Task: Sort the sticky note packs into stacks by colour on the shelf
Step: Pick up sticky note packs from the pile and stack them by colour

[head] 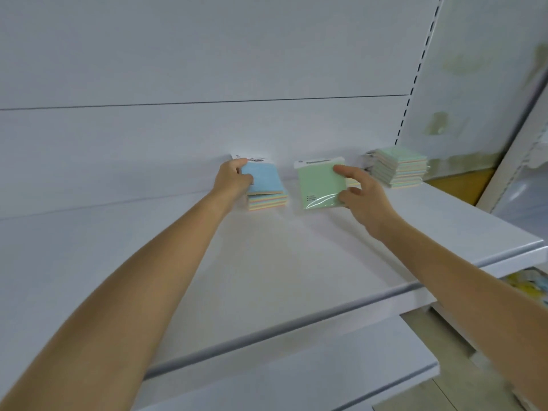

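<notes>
On the white shelf [267, 262], my left hand [232, 179] grips a blue sticky note pack [265, 179] by its left edge, holding it tilted over a short stack of packs [268, 201] near the back panel. My right hand [361, 194] holds a green sticky note pack [320, 185] by its right side, lifted above the shelf, its plastic wrap glinting. A taller stack of green-topped packs [398, 167] stands further right against the back panel. A bit of another pack shows behind my right fingers.
A white back panel [178, 69] rises behind the shelf, with a slotted upright [412, 93] at the right. A lower shelf [296, 387] lies below the front edge. Yellow goods [530, 283] show at lower right.
</notes>
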`<state>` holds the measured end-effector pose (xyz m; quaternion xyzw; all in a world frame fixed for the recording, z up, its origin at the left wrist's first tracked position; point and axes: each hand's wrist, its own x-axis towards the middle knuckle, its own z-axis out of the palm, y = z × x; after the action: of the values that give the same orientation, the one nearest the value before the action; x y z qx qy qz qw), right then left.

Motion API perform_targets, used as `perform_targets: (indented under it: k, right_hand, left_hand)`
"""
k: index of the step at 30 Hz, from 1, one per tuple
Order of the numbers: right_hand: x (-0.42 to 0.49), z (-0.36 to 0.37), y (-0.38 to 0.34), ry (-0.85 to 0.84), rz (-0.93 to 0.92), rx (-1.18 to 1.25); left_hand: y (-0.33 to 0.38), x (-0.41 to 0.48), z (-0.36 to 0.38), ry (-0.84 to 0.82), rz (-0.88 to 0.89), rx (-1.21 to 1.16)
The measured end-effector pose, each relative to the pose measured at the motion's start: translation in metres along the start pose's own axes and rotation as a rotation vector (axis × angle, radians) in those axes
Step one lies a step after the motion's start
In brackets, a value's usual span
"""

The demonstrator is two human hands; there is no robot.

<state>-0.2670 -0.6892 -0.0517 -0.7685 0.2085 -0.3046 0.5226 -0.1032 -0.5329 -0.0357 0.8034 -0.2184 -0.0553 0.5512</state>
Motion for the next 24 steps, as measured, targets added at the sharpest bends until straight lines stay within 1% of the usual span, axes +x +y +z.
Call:
perform_targets:
  k: [5, 9, 11, 14, 16, 19, 22, 24]
  right_hand:
    - [0.026, 0.004, 0.007, -0.043, -0.049, -0.002]
    - [0.047, -0.004, 0.014, -0.115, -0.071, 0.005]
    - [0.058, -0.016, 0.014, -0.129, -0.088, 0.010]
    - [0.076, -0.048, 0.011, -0.083, -0.084, 0.027]
    - [0.091, -0.074, 0.012, -0.025, -0.089, 0.026]
    - [0.117, -0.116, 0.016, 0.076, -0.113, 0.027]
    - [0.141, -0.153, 0.021, 0.127, -0.093, -0.035]
    - [0.152, -0.168, 0.027, 0.122, -0.065, -0.091]
  left_hand:
    - [-0.004, 0.011, 0.012, -0.035, -0.125, 0.150]
    - [0.002, 0.012, 0.021, 0.093, -0.151, 0.349]
    - [0.010, 0.008, 0.029, 0.164, -0.035, 0.469]
    - [0.035, 0.000, 0.057, 0.205, 0.207, 0.508]
    - [0.055, -0.005, 0.087, 0.160, 0.351, 0.507]
    - [0.075, -0.013, 0.136, 0.014, 0.501, 0.534]
    - [0.078, -0.024, 0.180, -0.172, 0.568, 0.581]
    - [0.073, -0.032, 0.201, -0.286, 0.560, 0.629]
